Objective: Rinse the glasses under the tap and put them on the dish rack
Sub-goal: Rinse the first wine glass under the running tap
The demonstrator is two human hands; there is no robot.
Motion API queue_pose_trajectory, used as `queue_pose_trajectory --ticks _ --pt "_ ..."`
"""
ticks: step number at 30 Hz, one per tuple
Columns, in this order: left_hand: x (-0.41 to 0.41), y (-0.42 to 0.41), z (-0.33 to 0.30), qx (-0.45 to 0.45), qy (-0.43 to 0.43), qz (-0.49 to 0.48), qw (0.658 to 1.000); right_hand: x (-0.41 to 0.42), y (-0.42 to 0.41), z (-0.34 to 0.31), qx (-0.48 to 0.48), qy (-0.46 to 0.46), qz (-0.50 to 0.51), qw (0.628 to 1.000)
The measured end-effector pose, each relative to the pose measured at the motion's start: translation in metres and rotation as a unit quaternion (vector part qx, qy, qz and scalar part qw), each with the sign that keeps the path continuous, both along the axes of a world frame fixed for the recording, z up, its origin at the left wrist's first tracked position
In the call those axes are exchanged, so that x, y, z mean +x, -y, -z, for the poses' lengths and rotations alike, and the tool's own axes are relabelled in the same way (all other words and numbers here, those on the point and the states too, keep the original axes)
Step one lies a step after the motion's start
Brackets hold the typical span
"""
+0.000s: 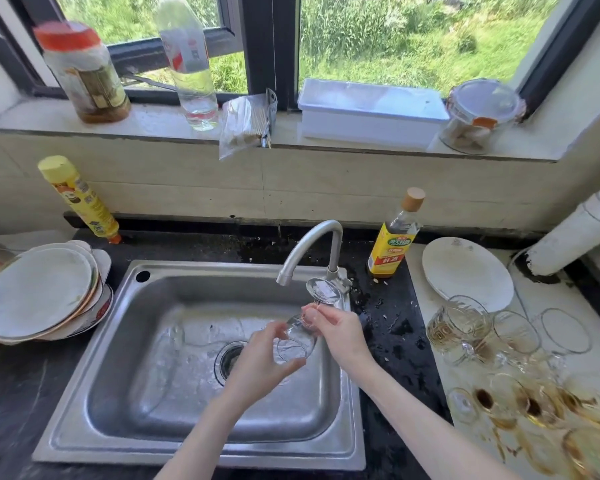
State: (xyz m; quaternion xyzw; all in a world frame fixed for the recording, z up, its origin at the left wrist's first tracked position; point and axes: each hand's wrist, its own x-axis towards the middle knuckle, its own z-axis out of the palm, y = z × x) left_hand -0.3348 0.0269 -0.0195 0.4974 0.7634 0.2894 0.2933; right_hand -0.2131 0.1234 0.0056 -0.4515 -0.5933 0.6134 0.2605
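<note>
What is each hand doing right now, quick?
Left hand: fingers curled round the bowl of the wine glass, held over the sink.
Right hand: pinches the same glass near its stem.

We're looking at a home kitchen: a steel sink (174,341) is sitting under a curved tap (309,247), plates (39,292) are stacking up beside it, and cooking bottles (394,237) and jars (84,71) are lining the windowsill (153,123).
</note>
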Motion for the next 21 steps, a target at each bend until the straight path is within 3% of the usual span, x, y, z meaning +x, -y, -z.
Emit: queue_pose_trajectory --ticks 11,17,21 --pt "-0.012 0.023 -0.028 -0.049 -0.154 0.196 0.967 0.028 0.028 -0.032 0.073 0.084 0.024 0.994" --pt "-0.002 0.027 -0.064 0.017 -0.223 0.260 0.939 0.070 0.067 -0.064 0.144 0.095 0.140 0.975" --pt "0.018 0.038 -0.079 0.071 -0.253 0.357 0.896 0.109 0.121 -0.074 0.147 0.097 0.246 0.953"
